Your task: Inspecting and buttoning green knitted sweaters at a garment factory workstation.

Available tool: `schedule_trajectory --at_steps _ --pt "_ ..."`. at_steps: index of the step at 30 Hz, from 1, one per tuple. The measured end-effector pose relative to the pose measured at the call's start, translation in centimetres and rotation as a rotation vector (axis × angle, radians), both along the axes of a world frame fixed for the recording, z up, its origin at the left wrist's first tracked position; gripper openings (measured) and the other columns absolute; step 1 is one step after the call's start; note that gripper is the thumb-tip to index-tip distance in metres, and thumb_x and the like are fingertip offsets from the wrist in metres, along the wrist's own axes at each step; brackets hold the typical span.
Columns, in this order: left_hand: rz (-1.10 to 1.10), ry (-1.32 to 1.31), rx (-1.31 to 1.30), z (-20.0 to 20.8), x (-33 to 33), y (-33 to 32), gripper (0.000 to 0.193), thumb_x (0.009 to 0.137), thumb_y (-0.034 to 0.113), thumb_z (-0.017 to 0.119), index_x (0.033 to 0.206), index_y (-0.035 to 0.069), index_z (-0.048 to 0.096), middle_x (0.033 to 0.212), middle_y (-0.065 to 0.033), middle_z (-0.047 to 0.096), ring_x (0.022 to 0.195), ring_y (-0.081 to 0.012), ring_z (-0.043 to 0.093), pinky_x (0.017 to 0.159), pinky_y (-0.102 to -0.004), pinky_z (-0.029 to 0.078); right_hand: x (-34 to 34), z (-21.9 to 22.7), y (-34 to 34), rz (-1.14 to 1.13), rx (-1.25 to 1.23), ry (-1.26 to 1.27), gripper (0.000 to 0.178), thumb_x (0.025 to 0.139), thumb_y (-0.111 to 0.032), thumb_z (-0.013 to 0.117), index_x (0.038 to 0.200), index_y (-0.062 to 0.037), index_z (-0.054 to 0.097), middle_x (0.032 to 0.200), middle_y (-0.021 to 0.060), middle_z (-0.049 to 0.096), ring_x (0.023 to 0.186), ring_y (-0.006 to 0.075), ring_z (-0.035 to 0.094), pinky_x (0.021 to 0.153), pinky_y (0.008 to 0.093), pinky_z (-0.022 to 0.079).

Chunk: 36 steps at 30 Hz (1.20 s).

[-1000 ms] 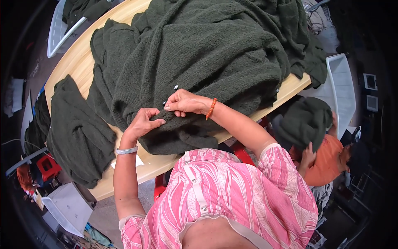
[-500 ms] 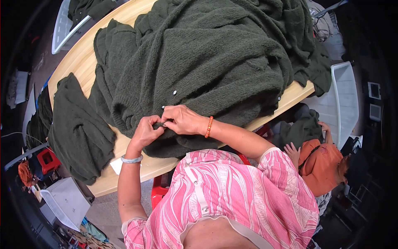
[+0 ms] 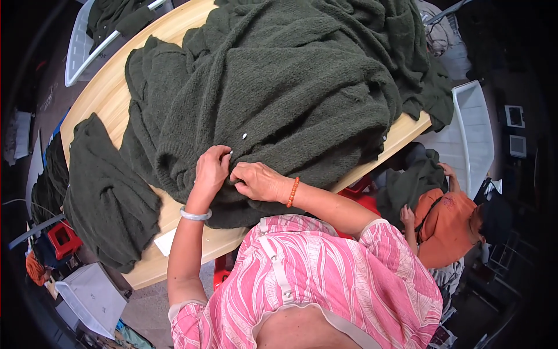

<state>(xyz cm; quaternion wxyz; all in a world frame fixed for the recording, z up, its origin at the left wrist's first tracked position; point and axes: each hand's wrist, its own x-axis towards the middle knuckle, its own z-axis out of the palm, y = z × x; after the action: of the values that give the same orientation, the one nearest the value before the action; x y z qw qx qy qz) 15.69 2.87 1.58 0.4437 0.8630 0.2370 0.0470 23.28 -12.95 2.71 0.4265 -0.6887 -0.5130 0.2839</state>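
Note:
A dark green knit cardigan [image 3: 290,116] lies bunched in a large heap before me, with a shiny round button [image 3: 244,136] on its front. At the heap's near edge, my left hand [image 3: 211,170] has bent fingers with their tips at another small button [image 3: 231,152], closed on the knit beside it. Just to the right, my right hand [image 3: 259,180] pinches a fold of the same cardigan; its fingertips are partly hidden in the cloth. The two hands are slightly apart.
A wooden table [image 3: 93,104] carries the heap, a separate dark green knit piece [image 3: 110,198] at left and a white slip [image 3: 165,242]. White bins [image 3: 471,128] stand around. At right, a person in orange [image 3: 444,227] handles dark green knitwear. Red stools [image 3: 64,239] stand nearby.
My left hand has moved up and away from my right hand, toward the button. The right hand stays low on the fold. The person in orange has shifted their hands on the knitwear.

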Motion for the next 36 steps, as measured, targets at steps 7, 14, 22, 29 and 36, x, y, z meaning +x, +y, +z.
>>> schedule_trajectory --at_steps 7,14,22,29,36 --pt "-0.097 -0.001 0.011 -0.7 1.2 0.1 0.014 0.078 0.007 0.067 0.089 -0.002 0.063 0.081 -0.0184 0.065 0.074 -0.0314 0.066 0.066 -0.0393 0.05 0.1 0.7 0.1 -0.014 -0.068 -0.064 0.013 0.079 -0.008 0.062 0.088 -0.0006 0.059 0.091 0.0167 0.059 0.085 0.0364 0.062 0.076 0.0453 0.05" --pt "-0.156 0.135 -0.146 -1.4 0.8 0.9 0.007 0.08 0.003 0.06 0.084 -0.003 0.062 0.073 -0.0115 0.064 0.068 -0.0181 0.062 0.062 -0.0315 0.048 0.5 0.8 0.3 -0.062 0.025 -0.156 0.013 0.079 -0.006 0.061 0.089 -0.0011 0.054 0.091 0.0182 0.057 0.083 0.0389 0.06 0.073 0.0479 0.049" --pt "0.001 0.097 -1.083 -0.9 -1.7 1.8 0.011 0.089 0.012 0.066 0.093 0.003 0.062 0.08 0.0038 0.062 0.071 -0.004 0.053 0.065 -0.0184 0.041 0.7 1.4 0.3 -0.178 -0.022 -0.167 0.018 0.079 -0.006 0.062 0.094 -0.0024 0.053 0.091 0.0183 0.056 0.082 0.0401 0.059 0.071 0.0479 0.049" --pt "0.112 0.034 -1.353 0.1 -1.5 1.4 0.006 0.088 0.007 0.065 0.089 0.002 0.062 0.076 0.0039 0.055 0.069 -0.0035 0.047 0.064 -0.0175 0.039 1.1 1.5 0.6 -0.189 0.007 -0.136 0.023 0.081 -0.006 0.062 0.103 -0.0013 0.055 0.096 0.0191 0.058 0.087 0.0401 0.06 0.076 0.0465 0.049" --pt "0.138 0.007 -1.398 0.0 -1.5 1.5 0.009 0.089 0.004 0.062 0.08 0.004 0.061 0.077 0.0019 0.055 0.071 -0.0055 0.048 0.067 -0.0194 0.04 1.4 1.7 0.8 -0.183 -0.006 -0.119 0.025 0.082 -0.006 0.062 0.106 -0.0009 0.057 0.095 0.0191 0.058 0.086 0.0398 0.06 0.075 0.0465 0.05"
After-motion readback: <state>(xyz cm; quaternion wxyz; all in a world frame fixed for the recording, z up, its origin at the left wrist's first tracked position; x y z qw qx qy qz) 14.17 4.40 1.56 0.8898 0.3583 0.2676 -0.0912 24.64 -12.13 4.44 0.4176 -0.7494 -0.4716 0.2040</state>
